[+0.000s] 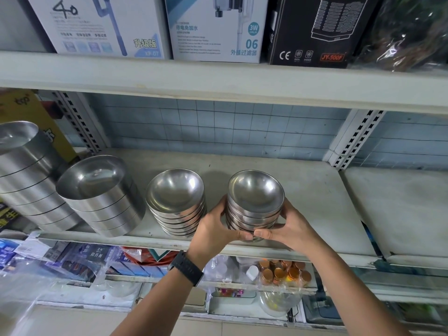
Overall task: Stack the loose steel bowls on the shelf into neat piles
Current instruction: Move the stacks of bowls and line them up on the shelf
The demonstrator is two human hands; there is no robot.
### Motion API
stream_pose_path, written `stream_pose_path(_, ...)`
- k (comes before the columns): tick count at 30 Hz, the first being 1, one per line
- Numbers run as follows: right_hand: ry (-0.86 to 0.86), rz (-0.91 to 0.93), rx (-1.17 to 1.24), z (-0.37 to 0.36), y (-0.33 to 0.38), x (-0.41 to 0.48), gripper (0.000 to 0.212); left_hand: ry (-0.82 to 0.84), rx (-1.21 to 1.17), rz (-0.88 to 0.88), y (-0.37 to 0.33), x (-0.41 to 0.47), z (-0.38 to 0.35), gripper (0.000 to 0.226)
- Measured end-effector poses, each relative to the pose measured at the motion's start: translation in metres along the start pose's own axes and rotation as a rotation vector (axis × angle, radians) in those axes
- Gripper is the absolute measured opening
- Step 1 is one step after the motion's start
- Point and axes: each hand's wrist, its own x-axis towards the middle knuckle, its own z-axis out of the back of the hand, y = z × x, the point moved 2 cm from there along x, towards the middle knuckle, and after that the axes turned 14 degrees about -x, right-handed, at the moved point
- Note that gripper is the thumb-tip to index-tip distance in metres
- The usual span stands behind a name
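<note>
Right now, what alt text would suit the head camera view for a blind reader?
A person's left hand and right hand grip a pile of steel bowls at the front of a shelf. Another bowl pile stands just left of it, two wider piles beyond, with boxes on the shelf above.

four bowl stacks (255, 202) abreast on shelf (315, 202)

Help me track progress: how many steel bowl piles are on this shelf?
4. The far-left pile at the frame edge; the second pile beside it; the middle pile; the held pile, gripped by left hand and right hand. Others may sit offscreen.
</note>
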Motion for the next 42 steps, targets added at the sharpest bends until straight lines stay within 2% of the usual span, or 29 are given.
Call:
stream_pose_path(10,0.006,-0.025,0.046,-0.003,-0.002,-0.003,0.114,0.025,0.009,0.031,-0.003,0.000,-0.001,0.111)
stream_pose_path(15,-0.009,-0.011,0.100,-0.004,-0.004,-0.006,0.125,0.026,0.018,0.062,-0.001,0.000,0.001,0.139)
stream_pose_path(18,-0.003,-0.009,0.104,-0.005,-0.003,-0.006,0.129,0.026,0.000,0.078,0.000,-0.002,0.001,0.145)
stream_pose_path(25,-0.006,0.005,0.044,-0.008,-0.004,-0.003,0.119,0.025,-0.033,0.054,0.001,-0.003,-0.001,0.118)
stream_pose_path(42,-0.015,-0.004,0.026,-0.019,-0.001,-0.007,0.120,0.013,-0.113,0.060,0.006,-0.015,0.006,0.114)
